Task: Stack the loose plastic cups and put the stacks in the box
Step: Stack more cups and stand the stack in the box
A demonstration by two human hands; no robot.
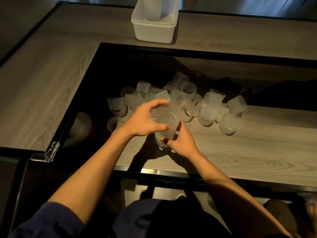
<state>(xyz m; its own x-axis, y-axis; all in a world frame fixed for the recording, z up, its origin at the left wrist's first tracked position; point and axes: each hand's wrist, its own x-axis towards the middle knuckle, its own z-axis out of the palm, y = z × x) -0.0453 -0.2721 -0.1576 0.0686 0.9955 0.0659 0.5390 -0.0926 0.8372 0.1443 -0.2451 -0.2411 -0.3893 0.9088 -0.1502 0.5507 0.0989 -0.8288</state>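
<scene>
Several loose frosted plastic cups (pixel 208 104) lie scattered on the dark glass tabletop, most on their sides. A short stack of cups (pixel 165 124) stands upright in front of them. My right hand (pixel 182 142) grips the stack low down by its base. My left hand (pixel 145 118) curls its fingers and thumb round the top cup at the stack's rim. The white plastic box (pixel 154 30) stands at the table's far edge with a tall stack of cups (pixel 155 7) upright inside it.
The glass panel has a black frame (pixel 171 52) set into a wooden table (pixel 39 86). A clear plastic guard (pixel 47 152) covers the near left corner. Below the glass a round stool (pixel 80 127) and shoes show.
</scene>
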